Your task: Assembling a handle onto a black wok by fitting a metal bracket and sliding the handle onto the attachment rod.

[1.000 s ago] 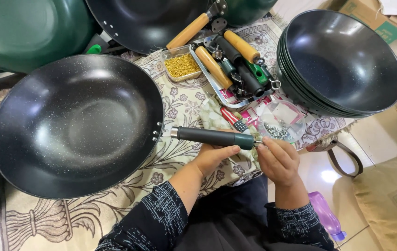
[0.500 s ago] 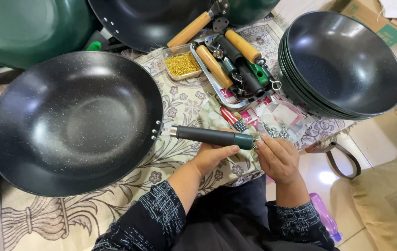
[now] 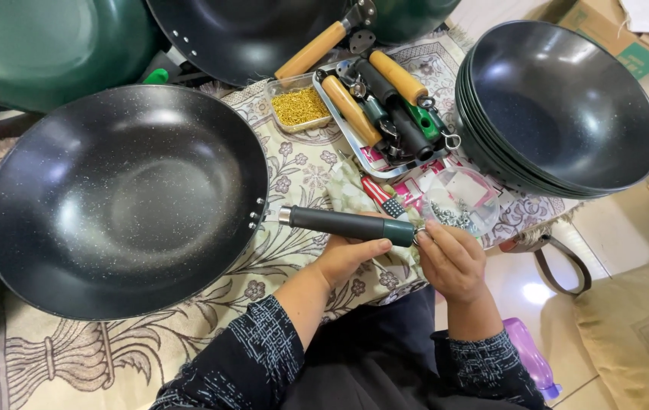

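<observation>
A large black speckled wok (image 3: 123, 201) lies on a patterned cloth (image 3: 294, 171) in front of me. A dark green pan handle (image 3: 347, 224) points at the wok's rim, where small rivets show. My left hand (image 3: 347, 258) grips this handle from below. At the handle's right end, my right hand (image 3: 452, 260) has its fingers pinched on a small metal ring.
A metal tray (image 3: 362, 148) holds wooden and dark handles. Beside it stands a small container of gold-coloured screws (image 3: 299, 106). A stack of black woks (image 3: 560, 106) sits at right, green woks (image 3: 43, 45) at the back left. A plastic bag of small parts (image 3: 461, 205) lies near my right hand.
The handle and both hands have stayed almost in place; the view has shifted slightly. My right hand's fingers remain at the handle's end.
</observation>
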